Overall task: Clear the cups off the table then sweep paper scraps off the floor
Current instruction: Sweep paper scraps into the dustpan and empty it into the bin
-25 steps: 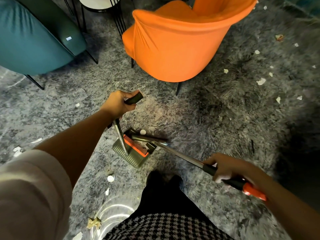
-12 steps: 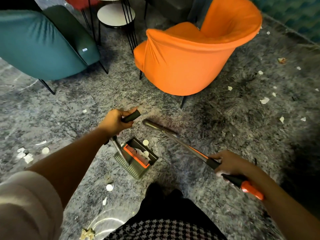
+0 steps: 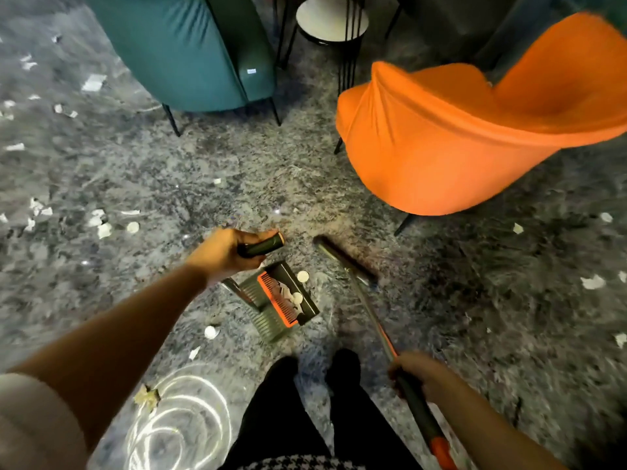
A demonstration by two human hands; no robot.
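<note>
The left hand point(image 3: 227, 252) was wrapped round the dark grip of an olive-green plastic dustpan point(image 3: 271, 325) with an orange comb. The right hand point(image 3: 415, 374), well apart from it, clasped the long metal-shafted broom point(image 3: 368, 310). A few white paper scraps point(image 3: 288, 293) lay in the pan, with many more across the shaggy grey carpet point(image 3: 441, 300). To my eye, the pan's lip wanted pressing flat into the pile, with short, firm strokes toward it.

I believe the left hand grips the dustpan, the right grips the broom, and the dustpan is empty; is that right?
Not empty: the head view shows paper scraps in the dustpan. The left hand grips it, the right hand the broom.
</note>
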